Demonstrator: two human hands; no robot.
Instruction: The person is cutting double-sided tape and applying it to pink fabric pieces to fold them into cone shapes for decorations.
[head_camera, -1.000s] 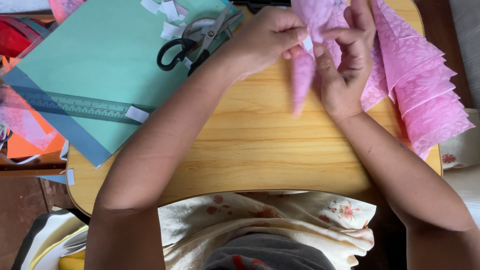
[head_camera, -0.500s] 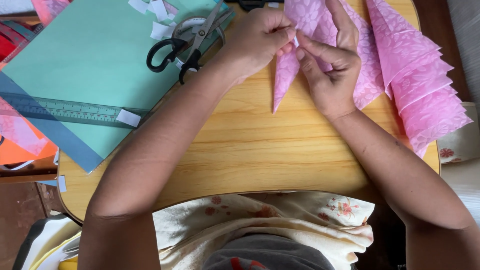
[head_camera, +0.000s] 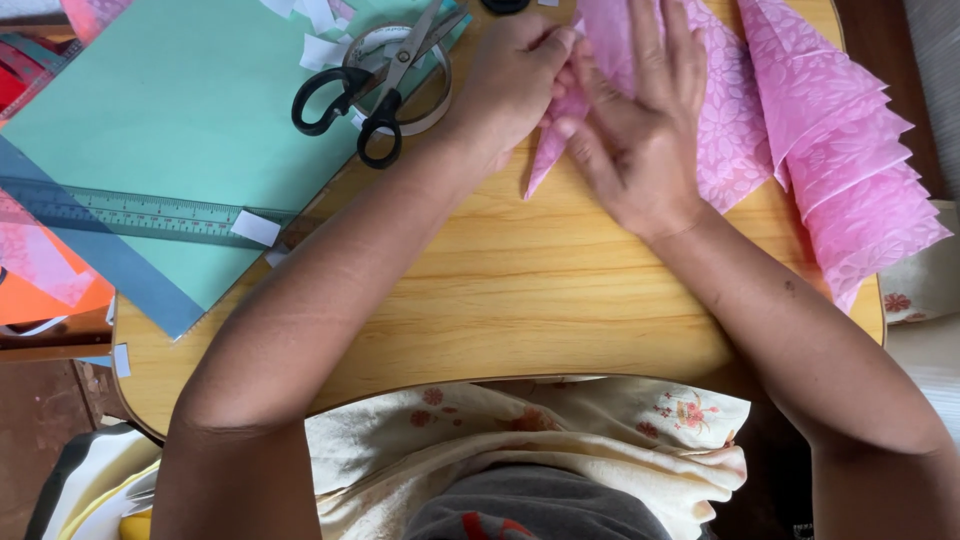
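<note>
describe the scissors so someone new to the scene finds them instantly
On the wooden table, look to the upper left where the big teal paper sheet lies. At its right edge, the scissors rest across a clear tape roll: black loop handles, the only metal-bladed tool there.

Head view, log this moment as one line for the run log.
left hand: pinching pink paper piece | right hand: pressing flat on it | stack of folded pink cones: right | scissors: on tape roll, left

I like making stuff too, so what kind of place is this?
Probably a home craft table: both hands fold pink patterned paper, with scissors, a ruler and coloured sheets alongside.
</note>
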